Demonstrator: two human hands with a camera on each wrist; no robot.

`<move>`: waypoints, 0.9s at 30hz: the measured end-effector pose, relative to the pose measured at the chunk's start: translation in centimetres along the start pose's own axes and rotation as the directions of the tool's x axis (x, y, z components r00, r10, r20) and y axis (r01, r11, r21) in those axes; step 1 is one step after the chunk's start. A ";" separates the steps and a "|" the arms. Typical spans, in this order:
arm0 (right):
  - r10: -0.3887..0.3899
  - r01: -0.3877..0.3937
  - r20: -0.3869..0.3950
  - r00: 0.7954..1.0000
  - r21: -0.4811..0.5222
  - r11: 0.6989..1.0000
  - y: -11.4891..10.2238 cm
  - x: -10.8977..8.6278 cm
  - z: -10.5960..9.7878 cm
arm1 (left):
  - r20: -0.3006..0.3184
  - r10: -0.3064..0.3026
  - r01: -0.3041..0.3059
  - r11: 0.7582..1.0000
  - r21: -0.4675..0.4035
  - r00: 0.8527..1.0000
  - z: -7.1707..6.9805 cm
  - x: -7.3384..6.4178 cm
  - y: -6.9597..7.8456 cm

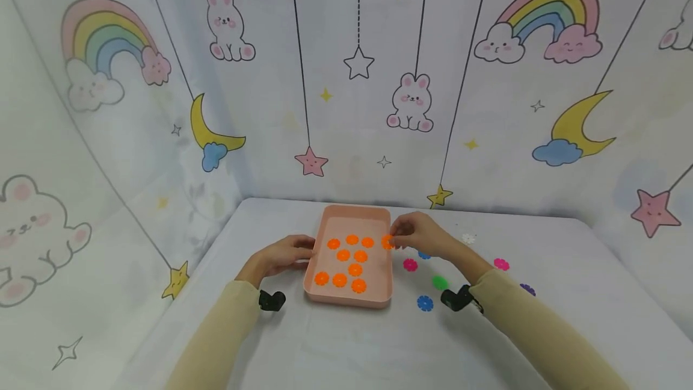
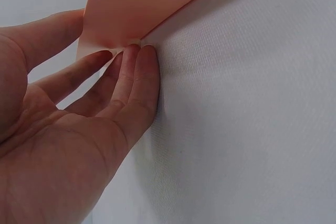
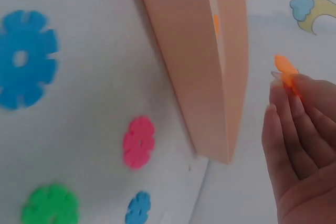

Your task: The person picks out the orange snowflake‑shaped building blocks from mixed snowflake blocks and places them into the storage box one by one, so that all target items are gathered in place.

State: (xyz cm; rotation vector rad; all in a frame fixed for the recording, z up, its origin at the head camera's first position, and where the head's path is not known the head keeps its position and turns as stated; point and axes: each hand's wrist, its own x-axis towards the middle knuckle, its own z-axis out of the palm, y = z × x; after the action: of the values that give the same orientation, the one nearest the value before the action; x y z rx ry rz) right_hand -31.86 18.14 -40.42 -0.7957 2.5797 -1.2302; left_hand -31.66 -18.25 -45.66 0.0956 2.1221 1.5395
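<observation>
A shallow pink tray point(image 1: 352, 304) holds several orange notched plastic discs point(image 1: 354, 269), snowflake building pieces lying flat on its floor. At the tray's left side, my left hand point(image 1: 283, 256) holds the wall, thumb by the rim and fingertips point(image 2: 144, 59) at the lower edge. My right hand point(image 1: 419, 235) is by the right rim and pinches another orange snowflake disc point(image 3: 286, 72) between thumb and fingers. This disc is above rim height in the right wrist view, tilted nearly edge-on.
Right of the tray lie loose discs: a blue disc point(image 1: 425, 303), a pink disc point(image 1: 410, 265), a green disc point(image 1: 440, 283) and a purple disc point(image 1: 527, 289) among them. A white disc point(image 1: 468, 238) sits farther back. A patterned curtain point(image 1: 357, 113) rises behind the white-covered table point(image 1: 346, 348).
</observation>
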 end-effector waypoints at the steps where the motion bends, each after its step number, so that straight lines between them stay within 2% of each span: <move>1: 0.002 -0.002 -0.016 1.000 -0.004 1.000 0.1 0.8 0.3 | -0.002 0.002 -0.002 1.000 0.000 1.000 0.0 0.0 0.0; 6: -0.011 0.003 -0.098 0.995 -0.079 0.997 1.3 4.6 1.6 | -0.013 -0.001 0.001 1.000 -0.009 1.000 -0.2 0.3 0.0; 12: -0.011 -0.014 -0.133 0.991 -0.187 0.982 2.6 7.8 3.0 | 0.016 0.012 -0.012 1.000 -0.014 1.000 -0.4 0.2 -0.3; 19: -0.015 -0.015 -0.129 0.992 -0.229 0.973 3.6 9.9 3.9 | 0.028 0.020 -0.019 1.000 -0.013 0.999 -0.3 -0.1 0.2; 27: 0.030 -0.063 -0.115 0.993 -0.298 0.952 4.8 10.7 4.4 | 0.015 -0.006 0.006 1.000 -0.009 1.000 -0.1 0.0 0.3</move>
State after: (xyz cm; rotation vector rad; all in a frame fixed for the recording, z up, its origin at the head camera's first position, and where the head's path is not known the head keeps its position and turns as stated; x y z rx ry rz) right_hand -41.11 11.94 -46.12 -0.7308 2.9030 -0.9005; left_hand -31.81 -18.24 -45.41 0.0974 2.1019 1.5397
